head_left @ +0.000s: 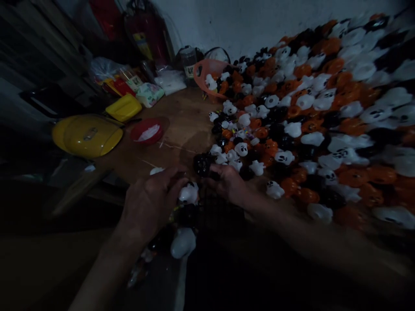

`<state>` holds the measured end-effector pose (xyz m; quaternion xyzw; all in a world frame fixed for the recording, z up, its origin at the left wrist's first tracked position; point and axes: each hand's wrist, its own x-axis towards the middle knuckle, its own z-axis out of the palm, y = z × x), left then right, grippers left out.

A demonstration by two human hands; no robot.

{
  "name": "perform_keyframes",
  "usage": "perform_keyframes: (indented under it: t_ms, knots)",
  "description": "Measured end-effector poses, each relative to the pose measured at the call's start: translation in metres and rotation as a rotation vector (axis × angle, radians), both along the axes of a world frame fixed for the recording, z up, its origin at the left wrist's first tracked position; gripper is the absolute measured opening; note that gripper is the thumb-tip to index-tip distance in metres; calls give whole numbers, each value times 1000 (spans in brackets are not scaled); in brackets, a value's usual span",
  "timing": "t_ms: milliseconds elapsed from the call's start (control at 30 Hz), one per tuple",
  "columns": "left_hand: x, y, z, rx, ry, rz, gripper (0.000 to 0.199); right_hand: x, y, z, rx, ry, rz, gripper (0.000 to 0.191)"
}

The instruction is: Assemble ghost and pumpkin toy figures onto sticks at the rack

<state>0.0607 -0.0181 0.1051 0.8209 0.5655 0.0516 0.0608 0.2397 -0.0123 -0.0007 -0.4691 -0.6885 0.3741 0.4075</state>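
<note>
A wide brown wooden counter (181, 125) runs to a white wall, and most of its right side lies under a huge heap of small plastic Halloween figures (324, 112) in white, orange and black: ghosts, pumpkins and dark skull-like shapes. At the heap's far edge an orange plastic basket (207, 69) lies tipped, with figures spilling from it. On the left sits a round yellow plastic lid (87, 134), a smaller yellow rectangular box (123, 107) behind it, and a red round bowl (146, 131) with something white inside.

At the near edge of the counter both hands work close together. The left hand (151, 203) has its grip curled around a small white plastic ghost figure (188, 193), the fingers touching its side; how tightly it closes I cannot tell in the dim light. The right hand (228, 183) rests knuckles-up at the heap's near corner, its grip folded down over dark pieces, contents hidden. Just below the hands another white ghost (183, 242) lies loose.
</note>
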Motion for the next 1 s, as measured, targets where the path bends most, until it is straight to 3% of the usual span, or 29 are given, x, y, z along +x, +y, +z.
perform_keyframes:
  t_ms: [100, 167, 300, 467, 633, 800, 1000]
  knots:
    - [-1, 0, -2, -19, 2, 18, 31, -10, 3, -22, 59, 75, -18, 11]
    - [-3, 0, -4, -16, 11, 29, 31, -9, 3, -27, 74, 38, -26, 12]
    - [-5, -1, -6, 34, -22, -12, 32, 0, -2, -22, 56, -56, -60, 10]
    - [-5, -1, -8, 91, -37, -53, 34, 3, -3, -21, -13, 185, 9, 15]
    - [-5, 0, -8, 102, -9, -59, 35, 1, -1, -21, -61, 123, 52, 16]
    - [-7, 1, -10, 112, -32, -38, 34, -2, 3, -24, -24, 93, 5, 17]
    - [-11, 4, -18, 263, -106, -89, 30, -2, 9, -32, 36, 202, 16, 14]
